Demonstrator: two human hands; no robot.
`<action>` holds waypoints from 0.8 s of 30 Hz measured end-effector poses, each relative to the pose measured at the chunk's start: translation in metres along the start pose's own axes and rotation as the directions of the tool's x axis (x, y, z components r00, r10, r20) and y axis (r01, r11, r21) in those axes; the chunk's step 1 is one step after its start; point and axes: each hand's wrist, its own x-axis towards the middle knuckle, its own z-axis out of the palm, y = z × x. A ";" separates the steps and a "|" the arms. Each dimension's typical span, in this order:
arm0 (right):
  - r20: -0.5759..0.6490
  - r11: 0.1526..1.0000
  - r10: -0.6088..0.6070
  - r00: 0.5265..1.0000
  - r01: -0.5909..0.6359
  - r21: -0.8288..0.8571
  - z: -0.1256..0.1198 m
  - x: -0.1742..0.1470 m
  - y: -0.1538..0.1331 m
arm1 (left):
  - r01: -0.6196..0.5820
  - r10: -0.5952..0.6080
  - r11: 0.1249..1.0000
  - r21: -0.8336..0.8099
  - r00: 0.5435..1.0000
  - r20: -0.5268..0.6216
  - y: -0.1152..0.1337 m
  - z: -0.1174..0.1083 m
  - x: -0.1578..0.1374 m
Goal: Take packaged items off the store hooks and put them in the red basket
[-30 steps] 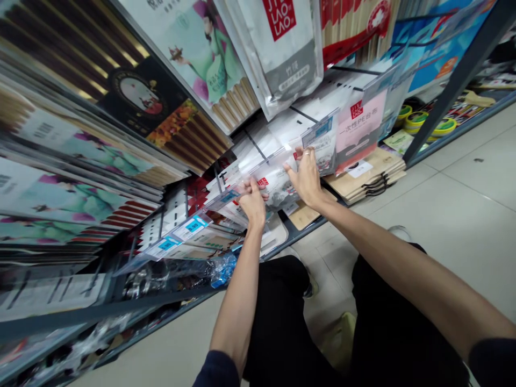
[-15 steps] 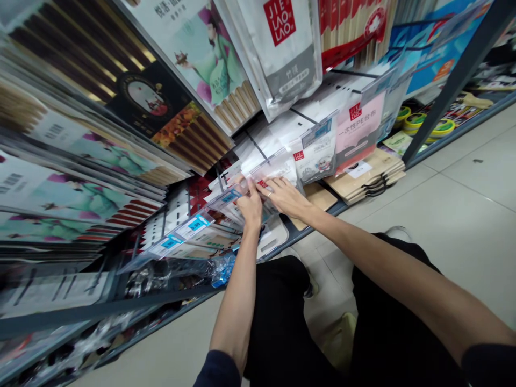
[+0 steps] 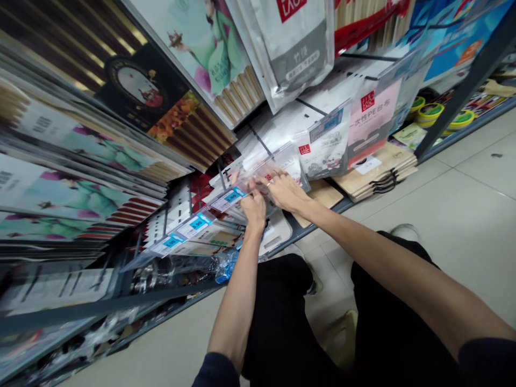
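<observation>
A white plastic-wrapped packet with a small red logo [image 3: 291, 160] hangs on a hook in the low row of the rack. My left hand [image 3: 253, 207] is closed at its upper left edge, thumb up, with some fingers hidden behind the clear price-tag holder [image 3: 228, 200]. My right hand [image 3: 287, 191], with a ring on one finger, has its bent fingers on the packet's top beside the left. The fingertips are blurred. Just right hangs another white packet with a red logo [image 3: 322, 153], then a pink tablecloth packet [image 3: 368, 129].
Packs of chopsticks [image 3: 237, 97] hang above and to the left. Wooden cutting boards [image 3: 382, 169] lean low at the right, near yellow-green rolls [image 3: 431, 114]. A dark rack post [image 3: 467, 80] stands beyond. My knees [image 3: 282, 290] are close to the lower shelf edge.
The view has shifted slightly, so the rack's right side appears farther right. Both hands stay at the packet, the right fingers more bent. The price tag by my left hand now faces me more.
</observation>
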 end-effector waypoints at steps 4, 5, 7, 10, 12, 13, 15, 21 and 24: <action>-0.071 0.990 0.115 0.991 -0.108 0.094 -0.002 -0.004 0.014 | -0.094 0.096 0.993 0.073 0.995 -0.026 0.001 0.000 -0.002; -0.100 0.981 0.159 0.982 -0.146 0.126 -0.004 -0.006 0.019 | -0.086 0.087 0.994 0.071 0.996 -0.023 0.002 0.000 -0.004; -0.137 0.958 0.254 0.957 -0.229 0.173 -0.007 -0.011 0.029 | -0.078 0.078 0.996 0.049 0.997 0.005 0.004 0.000 -0.008; -0.103 0.910 0.396 0.913 -0.374 0.180 -0.009 -0.022 0.044 | -0.097 0.094 0.995 0.027 0.992 0.088 0.005 0.003 -0.015; -0.054 0.892 0.438 0.897 -0.425 0.155 -0.009 -0.029 0.052 | -0.125 0.115 0.991 0.056 0.981 0.156 0.003 0.008 -0.017; -0.035 0.888 0.446 0.894 -0.438 0.141 -0.008 -0.033 0.055 | -0.135 0.119 0.988 0.077 0.975 0.189 0.000 0.011 -0.018; -0.014 0.885 0.455 0.891 -0.450 0.120 -0.007 -0.038 0.060 | -0.130 0.099 0.984 0.119 0.967 0.236 -0.005 0.017 -0.017; -0.048 0.860 0.490 0.870 -0.474 0.187 -0.017 -0.037 0.066 | -0.034 -0.034 0.961 0.275 0.970 0.242 -0.014 0.029 -0.015; -0.035 0.823 0.469 0.882 -0.423 0.378 -0.026 -0.032 0.068 | 0.036 -0.080 0.987 0.157 0.956 0.282 -0.008 0.031 -0.014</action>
